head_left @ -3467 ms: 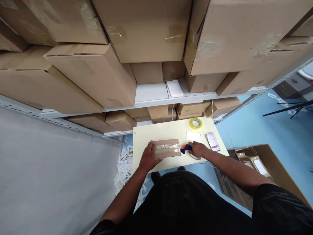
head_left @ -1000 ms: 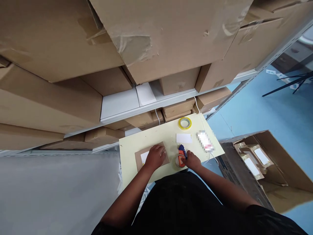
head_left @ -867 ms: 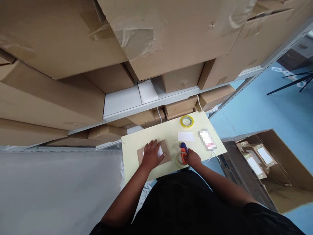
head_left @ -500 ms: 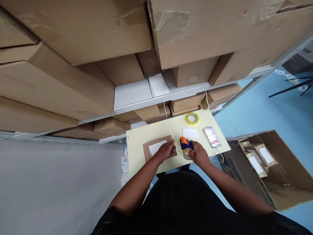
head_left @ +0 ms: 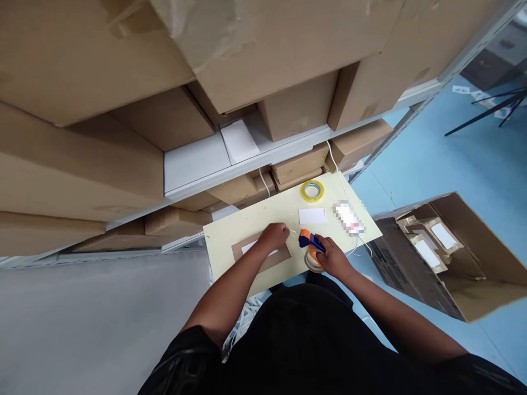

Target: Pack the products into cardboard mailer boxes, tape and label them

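Note:
A flat brown parcel with a white label lies on the small pale yellow table. My left hand hovers over the parcel's far edge, fingers pinched on the end of a clear tape strip. That strip runs to the blue and orange tape dispenser, which my right hand grips just right of the parcel.
A yellow tape roll, a white card and a blurred device on a cable lie on the table's far side. Shelves of cardboard boxes hang overhead. An open carton with parcels stands on the blue floor at right.
The parcel now shows its labelled side. My left hand left the parcel's right end and pinched the tape end. My right hand keeps the dispenser. The view swung about.

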`<action>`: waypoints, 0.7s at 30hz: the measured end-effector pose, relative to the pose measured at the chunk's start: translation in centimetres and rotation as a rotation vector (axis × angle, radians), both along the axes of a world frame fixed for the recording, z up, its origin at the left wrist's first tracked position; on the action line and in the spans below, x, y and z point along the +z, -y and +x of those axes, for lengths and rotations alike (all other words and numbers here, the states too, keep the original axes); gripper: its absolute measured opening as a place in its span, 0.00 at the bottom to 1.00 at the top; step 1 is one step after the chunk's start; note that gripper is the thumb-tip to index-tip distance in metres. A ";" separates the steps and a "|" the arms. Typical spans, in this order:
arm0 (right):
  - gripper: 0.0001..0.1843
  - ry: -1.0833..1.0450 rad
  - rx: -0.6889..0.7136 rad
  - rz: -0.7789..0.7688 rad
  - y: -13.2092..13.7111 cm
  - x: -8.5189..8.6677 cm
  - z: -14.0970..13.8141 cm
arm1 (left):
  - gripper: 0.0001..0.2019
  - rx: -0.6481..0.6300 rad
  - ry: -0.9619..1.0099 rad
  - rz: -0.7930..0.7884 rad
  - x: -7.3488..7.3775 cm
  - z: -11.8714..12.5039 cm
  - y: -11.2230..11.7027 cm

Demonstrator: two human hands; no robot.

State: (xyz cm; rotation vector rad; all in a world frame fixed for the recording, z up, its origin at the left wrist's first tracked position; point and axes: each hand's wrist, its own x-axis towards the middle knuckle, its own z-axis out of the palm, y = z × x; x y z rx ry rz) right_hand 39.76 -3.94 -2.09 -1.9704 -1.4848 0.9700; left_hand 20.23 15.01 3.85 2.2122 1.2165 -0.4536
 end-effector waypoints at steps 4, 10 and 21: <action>0.32 -0.062 -0.082 -0.258 3.9 -3.2 0.3 | 0.15 -0.166 -0.144 -0.041 -2.2 2.8 -3.0; 0.31 -0.065 -0.026 -0.402 5.6 -5.2 -1.5 | 0.11 -0.381 -0.353 -0.079 -6.5 6.1 -2.5; 0.34 -0.113 0.068 -0.388 5.1 -7.6 -4.2 | 0.18 -0.434 -0.360 0.084 -7.6 4.7 -2.0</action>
